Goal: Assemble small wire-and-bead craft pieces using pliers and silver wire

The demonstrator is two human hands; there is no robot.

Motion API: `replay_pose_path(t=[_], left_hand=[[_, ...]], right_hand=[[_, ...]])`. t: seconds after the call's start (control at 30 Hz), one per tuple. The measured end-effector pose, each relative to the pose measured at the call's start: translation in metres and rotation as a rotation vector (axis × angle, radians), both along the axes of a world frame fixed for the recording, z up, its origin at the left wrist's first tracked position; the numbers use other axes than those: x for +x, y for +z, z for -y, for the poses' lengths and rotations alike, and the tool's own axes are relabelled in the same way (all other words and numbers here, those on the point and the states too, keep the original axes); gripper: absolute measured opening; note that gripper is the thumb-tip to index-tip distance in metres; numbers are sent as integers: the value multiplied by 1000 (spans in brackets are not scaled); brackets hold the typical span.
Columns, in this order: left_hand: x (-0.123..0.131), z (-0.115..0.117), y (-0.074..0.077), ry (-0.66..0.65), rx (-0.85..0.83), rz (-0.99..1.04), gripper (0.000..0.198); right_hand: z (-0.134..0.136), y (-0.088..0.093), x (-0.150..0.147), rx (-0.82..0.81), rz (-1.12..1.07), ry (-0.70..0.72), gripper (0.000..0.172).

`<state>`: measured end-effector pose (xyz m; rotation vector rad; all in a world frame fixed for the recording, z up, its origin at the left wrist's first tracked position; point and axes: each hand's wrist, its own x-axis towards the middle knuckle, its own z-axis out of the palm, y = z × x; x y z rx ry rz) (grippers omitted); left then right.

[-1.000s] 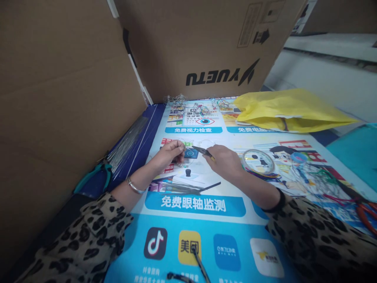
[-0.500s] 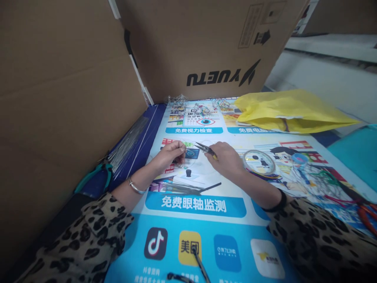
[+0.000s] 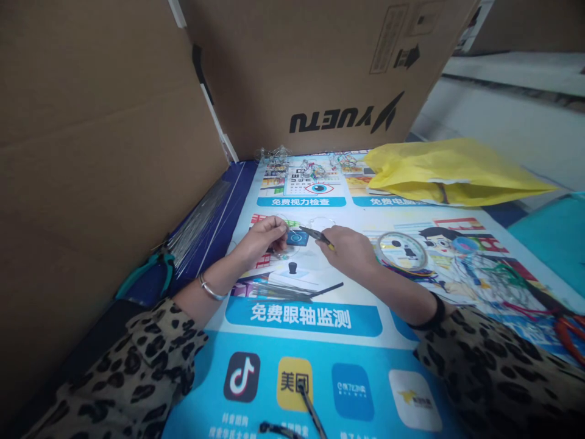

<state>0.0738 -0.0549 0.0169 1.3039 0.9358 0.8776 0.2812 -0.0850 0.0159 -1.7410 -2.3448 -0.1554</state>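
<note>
My left hand (image 3: 267,236) is closed in a pinch on a thin clear wire piece (image 3: 292,230), above the printed sheet (image 3: 361,244). Long-nose pliers (image 3: 319,235) are gripped in my right hand (image 3: 350,249), their tips pointing left, close to the left fingertips and the wire. Whether the tips touch the wire is too small to tell. Below the hands lies a bundle of thin grey wires (image 3: 286,292). Just right of my right hand sits a clear round spool (image 3: 402,251).
Cardboard walls (image 3: 274,67) stand at the left and back. Teal-handled pliers (image 3: 146,277) and straight wires (image 3: 196,228) lie left. A yellow bag (image 3: 452,171), tangled coloured wires (image 3: 498,277) and red-handled tool (image 3: 569,335) lie right. Small wire pieces (image 3: 313,169) sit at the back.
My right hand has shifted slightly down, and the pliers' tips have moved a little lower, closer to level. My left hand has barely moved and stays pinched.
</note>
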Motion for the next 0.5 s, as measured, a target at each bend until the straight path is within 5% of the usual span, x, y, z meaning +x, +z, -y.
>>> replay_pose_path(t=[0.5], left_hand=[[-3,2,5,-169,76,-57,19]], right_hand=[[1,1,0,-14,3,7,22]])
